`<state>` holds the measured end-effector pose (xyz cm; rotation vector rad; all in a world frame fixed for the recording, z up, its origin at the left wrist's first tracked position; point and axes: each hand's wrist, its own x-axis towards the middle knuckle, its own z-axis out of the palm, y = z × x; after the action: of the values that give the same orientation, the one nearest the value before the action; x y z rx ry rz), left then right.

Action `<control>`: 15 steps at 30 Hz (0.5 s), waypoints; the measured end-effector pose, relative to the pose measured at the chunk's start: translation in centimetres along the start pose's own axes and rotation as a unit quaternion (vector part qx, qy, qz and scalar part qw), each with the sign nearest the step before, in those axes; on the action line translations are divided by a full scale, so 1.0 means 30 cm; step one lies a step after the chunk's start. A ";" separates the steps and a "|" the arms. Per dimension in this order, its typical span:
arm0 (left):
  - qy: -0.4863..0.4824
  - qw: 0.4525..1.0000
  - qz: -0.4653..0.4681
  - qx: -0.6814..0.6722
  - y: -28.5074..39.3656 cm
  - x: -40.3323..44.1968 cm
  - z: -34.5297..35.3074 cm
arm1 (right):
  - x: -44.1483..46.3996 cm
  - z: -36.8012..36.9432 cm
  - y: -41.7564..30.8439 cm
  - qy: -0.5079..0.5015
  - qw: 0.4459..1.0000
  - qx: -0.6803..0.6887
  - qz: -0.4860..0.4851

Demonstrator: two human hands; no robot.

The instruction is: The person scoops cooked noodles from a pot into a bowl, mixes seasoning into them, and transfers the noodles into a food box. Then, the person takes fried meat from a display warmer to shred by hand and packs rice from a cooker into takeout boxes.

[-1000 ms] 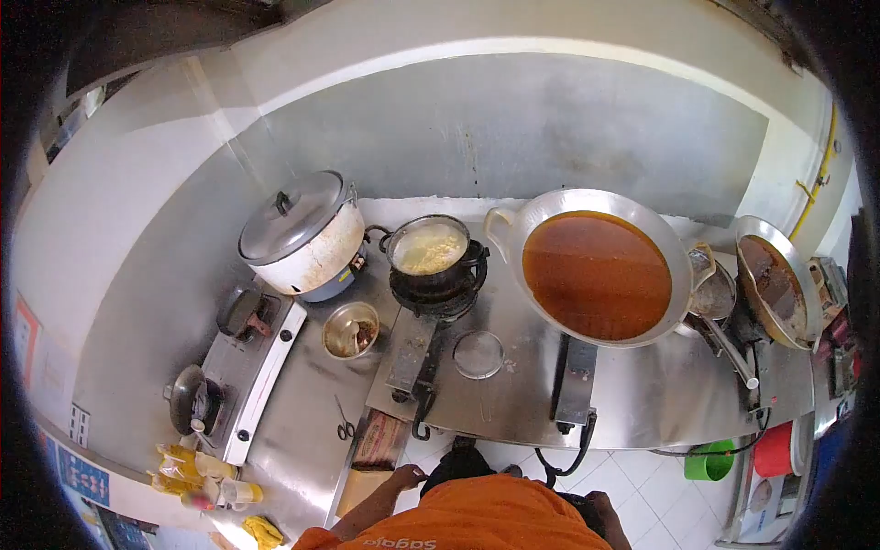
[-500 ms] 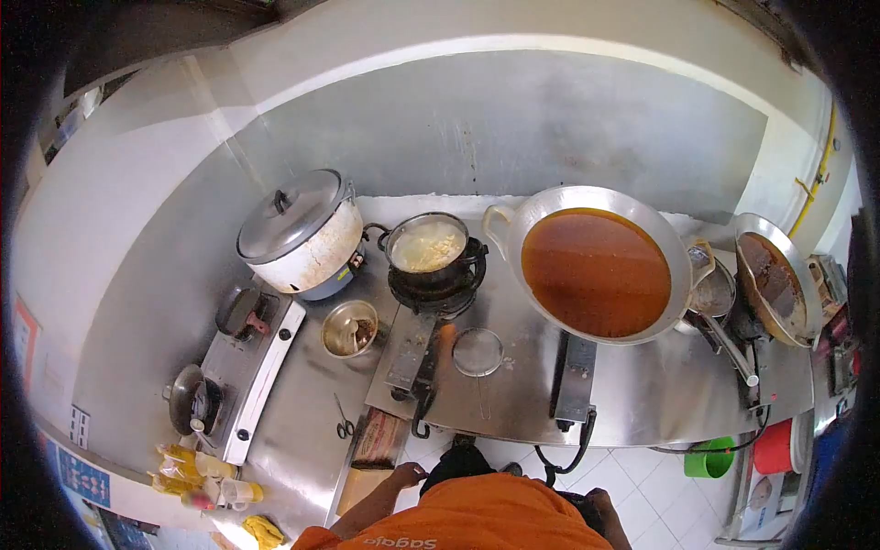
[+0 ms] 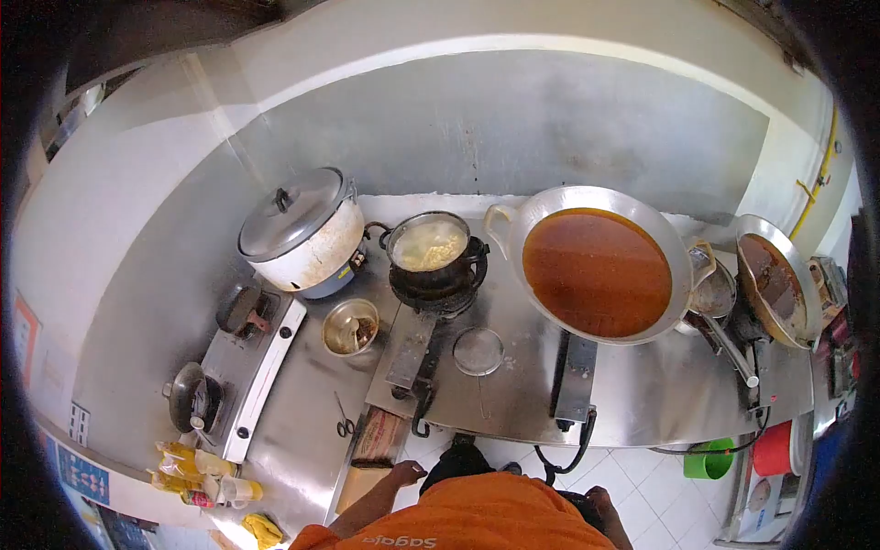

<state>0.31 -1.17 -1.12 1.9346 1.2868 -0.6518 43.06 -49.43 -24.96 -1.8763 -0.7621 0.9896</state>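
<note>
My left hand (image 3: 407, 473) hangs beside my body, near the counter's front edge, with loosely bent fingers and nothing in them that I can see. On my other side hangs my right hand (image 3: 598, 498), small and rounded, its fingers mostly hidden. Neither hand touches any cookware. Beyond them, a small pot (image 3: 426, 243) of cloudy liquid with pale yellowish pieces sits on a black burner (image 3: 438, 291). A large wok (image 3: 598, 264) of orange-brown liquid stands to its right. A round mesh strainer (image 3: 478, 351) lies flat on the steel counter (image 3: 513, 394).
At left are a lidded rice cooker (image 3: 302, 243), a steel bowl (image 3: 349, 327), scissors (image 3: 345, 424), a two-burner stove (image 3: 249, 380) and a yellow cloth (image 3: 263, 531). A second wok (image 3: 777, 281) and a long-handled pan (image 3: 713, 291) stand right. Green (image 3: 709, 461) and red buckets (image 3: 773, 447) sit below.
The pale pieces in the small pot have shifted slightly in the liquid. Both hands stay hanging in nearly the same place, and the view has barely moved.
</note>
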 end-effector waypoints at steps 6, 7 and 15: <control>0.021 0.992 0.102 0.070 0.106 -0.130 -0.063 | 0.021 0.022 0.086 0.026 0.990 -0.114 0.076; 0.013 0.997 0.063 0.053 0.091 -0.103 -0.055 | 0.012 0.024 0.073 0.047 0.989 -0.120 0.078; 0.011 1.000 0.014 0.019 0.098 -0.092 -0.048 | -0.065 -0.057 -0.242 0.009 0.996 -0.085 0.033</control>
<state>2.02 -2.33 2.61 1.9909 1.2668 -0.6470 42.68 -48.46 -17.33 -2.0651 -0.7994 0.9738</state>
